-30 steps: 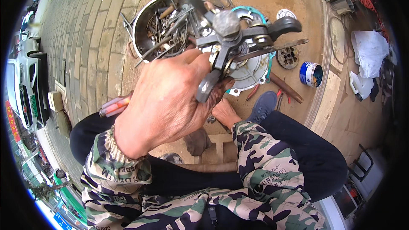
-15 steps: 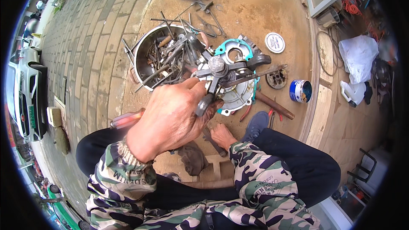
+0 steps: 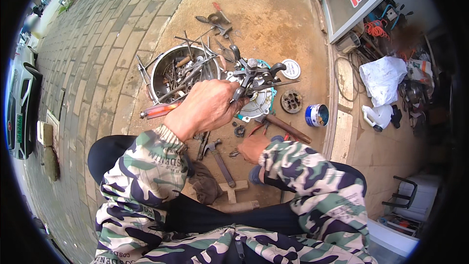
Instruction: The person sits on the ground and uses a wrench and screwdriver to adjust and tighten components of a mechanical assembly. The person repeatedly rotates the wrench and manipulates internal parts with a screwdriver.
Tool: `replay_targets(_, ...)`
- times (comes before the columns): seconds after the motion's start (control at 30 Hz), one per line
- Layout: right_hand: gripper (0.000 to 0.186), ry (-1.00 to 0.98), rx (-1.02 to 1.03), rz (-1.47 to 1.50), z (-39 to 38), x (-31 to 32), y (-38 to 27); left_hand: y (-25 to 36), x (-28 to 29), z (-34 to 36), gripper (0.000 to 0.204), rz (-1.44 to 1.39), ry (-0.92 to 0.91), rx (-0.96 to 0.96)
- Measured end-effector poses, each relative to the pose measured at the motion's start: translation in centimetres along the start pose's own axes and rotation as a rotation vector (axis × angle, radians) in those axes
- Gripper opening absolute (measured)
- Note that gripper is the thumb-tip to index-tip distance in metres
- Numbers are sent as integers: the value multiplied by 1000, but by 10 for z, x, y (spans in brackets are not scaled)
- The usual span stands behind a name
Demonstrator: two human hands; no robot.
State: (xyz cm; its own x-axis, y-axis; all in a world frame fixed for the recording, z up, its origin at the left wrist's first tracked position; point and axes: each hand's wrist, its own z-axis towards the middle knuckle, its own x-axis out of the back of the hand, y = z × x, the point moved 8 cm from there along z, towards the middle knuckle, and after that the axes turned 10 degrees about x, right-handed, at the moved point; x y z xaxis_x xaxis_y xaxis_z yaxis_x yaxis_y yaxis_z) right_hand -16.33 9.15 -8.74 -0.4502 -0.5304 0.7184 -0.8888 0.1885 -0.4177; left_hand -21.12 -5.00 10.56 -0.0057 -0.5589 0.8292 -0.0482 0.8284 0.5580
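Observation:
My left hand [image 3: 205, 105] is closed around one arm of a dark metal gear puller [image 3: 251, 72]. The puller stands over a grey metal casing [image 3: 259, 110] with teal edges, its jaws spread out; their contact with the casing is partly hidden. My right hand [image 3: 253, 147] is low over the ground, right of a hammer [image 3: 223, 166], with its fingers curled. A small metal end shows at its fingertips, but I cannot make out the tool. A red-handled screwdriver [image 3: 161, 110] lies left of my left hand.
A steel bowl [image 3: 155, 85] full of tools stands at left. At right are a brown-handled tool [image 3: 290, 129], a dark holed disc [image 3: 291, 101], a white lid [image 3: 291, 69] and a blue tin [image 3: 316, 116]. A brown cloth [image 3: 206, 186] and a wooden piece [image 3: 229, 193] lie between my legs.
My right hand has moved from beside the hammer's handle toward the right, leaving the hammer in plain sight. My left hand keeps its grip on the puller. The whole view has shifted.

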Motion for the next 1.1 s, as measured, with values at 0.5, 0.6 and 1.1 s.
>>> replay_targets(0.5,36,791,-42,1244,-183,186,-9,12,-3,-18,38,81,-65,-37)
replay_targets(0.6,35,692,-160,1235,-181,178,0,12,-6,-16,38,94,-52,-66)
replay_targets(1.1,27,1144,-98,347,-208,219,6,16,-13,-18,33,137,-62,-105)
